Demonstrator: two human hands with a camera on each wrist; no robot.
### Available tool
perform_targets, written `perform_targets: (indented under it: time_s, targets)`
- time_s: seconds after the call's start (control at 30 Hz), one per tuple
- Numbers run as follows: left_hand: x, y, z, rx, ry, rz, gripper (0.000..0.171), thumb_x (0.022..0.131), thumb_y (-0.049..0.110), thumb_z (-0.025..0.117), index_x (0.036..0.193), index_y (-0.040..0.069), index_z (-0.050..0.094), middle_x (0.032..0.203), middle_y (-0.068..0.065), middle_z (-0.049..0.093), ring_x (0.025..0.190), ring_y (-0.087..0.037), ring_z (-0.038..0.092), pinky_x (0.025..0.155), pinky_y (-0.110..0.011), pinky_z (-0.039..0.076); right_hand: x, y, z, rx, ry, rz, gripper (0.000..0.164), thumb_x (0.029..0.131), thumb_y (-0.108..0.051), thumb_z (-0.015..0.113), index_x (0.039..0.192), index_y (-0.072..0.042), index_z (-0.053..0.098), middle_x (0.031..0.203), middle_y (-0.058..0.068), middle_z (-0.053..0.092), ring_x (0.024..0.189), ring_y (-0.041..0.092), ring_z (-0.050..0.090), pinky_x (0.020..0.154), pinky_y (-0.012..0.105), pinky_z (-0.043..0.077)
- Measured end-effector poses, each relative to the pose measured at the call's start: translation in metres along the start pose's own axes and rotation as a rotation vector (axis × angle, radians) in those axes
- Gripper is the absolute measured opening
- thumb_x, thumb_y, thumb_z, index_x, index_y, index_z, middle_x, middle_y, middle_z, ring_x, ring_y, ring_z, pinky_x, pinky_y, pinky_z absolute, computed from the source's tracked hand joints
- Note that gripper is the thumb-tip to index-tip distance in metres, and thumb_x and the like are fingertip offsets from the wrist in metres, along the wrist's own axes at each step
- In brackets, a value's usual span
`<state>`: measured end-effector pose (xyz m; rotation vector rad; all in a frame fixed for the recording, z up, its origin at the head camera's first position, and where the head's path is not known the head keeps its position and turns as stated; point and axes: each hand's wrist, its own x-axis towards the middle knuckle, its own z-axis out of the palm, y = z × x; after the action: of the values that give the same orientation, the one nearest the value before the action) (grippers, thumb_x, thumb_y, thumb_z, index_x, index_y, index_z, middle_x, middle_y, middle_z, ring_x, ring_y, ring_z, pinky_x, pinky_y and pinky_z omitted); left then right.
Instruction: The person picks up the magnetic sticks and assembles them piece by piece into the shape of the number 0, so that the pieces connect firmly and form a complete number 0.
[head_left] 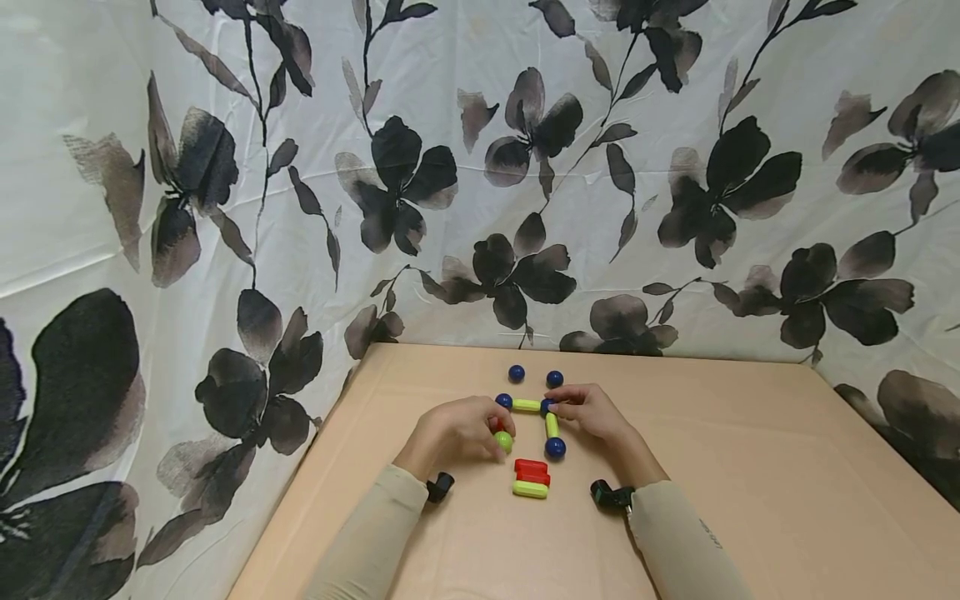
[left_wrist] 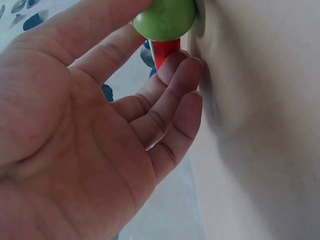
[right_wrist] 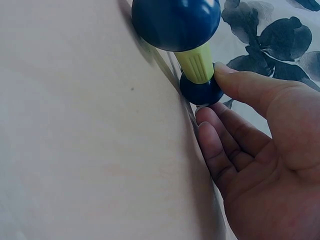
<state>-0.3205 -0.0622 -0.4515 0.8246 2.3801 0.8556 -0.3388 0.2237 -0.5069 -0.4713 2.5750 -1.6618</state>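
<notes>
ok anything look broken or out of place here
Nothing stands out: I see no spill or damage. The left hand grips a green ball, the right hand a blue ball, and the red sticks lie neatly beside a yellow stick.

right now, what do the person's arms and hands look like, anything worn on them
Long, light-beige fabric sleeves cover the arms; the right sleeve bears a small dark marking. A small black camera sits at each wrist. The left hand and right hand show no gloves.
</notes>
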Motion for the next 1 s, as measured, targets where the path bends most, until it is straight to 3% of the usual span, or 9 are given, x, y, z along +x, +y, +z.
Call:
perform_targets:
  time_s: [0.8,0.9,1.0]
  targets:
    - [-0.0041,0.0023,-0.0053,0.014,-0.016,0.004,0.025,0.082,0.019,0.090,0.103,0.020,0.077,0.094,-0.002,0.064,0.091,-0.018,0.054,0.087,-0.037,0.040,0.0025,0.0006,0.0003,0.019,-0.001,-0.010,0.027,0.095,-0.006,0.074,0.121,0.000,0.075,0.120,0.017,0.075,0.101,0.020,0.063,0.081,0.019,0.053]
    - [-0.0054,0.0011,-0.0068,-0.005,0.042,0.015,0.019,0.090,0.025,0.084,0.106,0.021,0.075,0.098,-0.004,0.063,0.094,-0.020,0.055,0.086,-0.038,0.041,0.0015,-0.0004,0.0008,0.019,-0.006,-0.010,0.027,0.096,-0.006,0.073,0.122,0.002,0.074,0.120,0.019,0.074,0.102,0.021,0.062,0.081,0.018,0.052]
    - [0.0014,-0.0053,-0.0067,-0.033,0.181,0.050,0.017,0.098,0.029,0.074,0.112,0.020,0.074,0.109,-0.007,0.062,0.102,-0.022,0.055,0.090,-0.040,0.044,0.0002,-0.0009,0.0001,0.009,-0.007,-0.012,0.028,0.097,-0.005,0.073,0.123,0.004,0.073,0.122,0.021,0.074,0.102,0.022,0.062,0.080,0.018,0.052]
